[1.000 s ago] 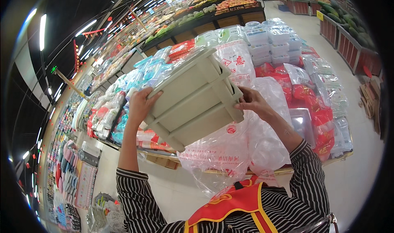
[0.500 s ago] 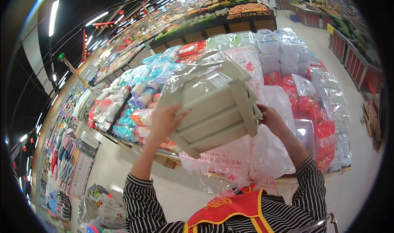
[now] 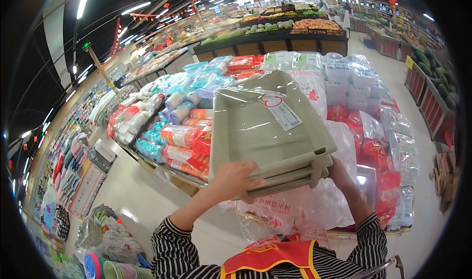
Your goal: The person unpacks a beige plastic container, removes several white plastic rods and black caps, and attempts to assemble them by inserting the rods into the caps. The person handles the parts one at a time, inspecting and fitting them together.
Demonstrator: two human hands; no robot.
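In a bright shop, shiny pale floor [image 3: 157, 190] makes one wide path on each side. One right hand [image 3: 340, 173] pinches the near right corner of one boxy grey-green plastic bin [image 3: 255, 131]. One left hand [image 3: 233, 178] is blurry on its near edge; I cannot tell how tightly it holds. The bin is above one gold-edged table [image 3: 383, 231]. Far right, dark green melons [image 3: 439, 77] line up.

This is a supermarket. Heaped fruit [image 3: 315, 24], plastic tubs [image 3: 337, 91] and packaged goods [image 3: 178, 136] crowd displays [image 3: 280, 47] under strip lights [image 3: 84, 2].
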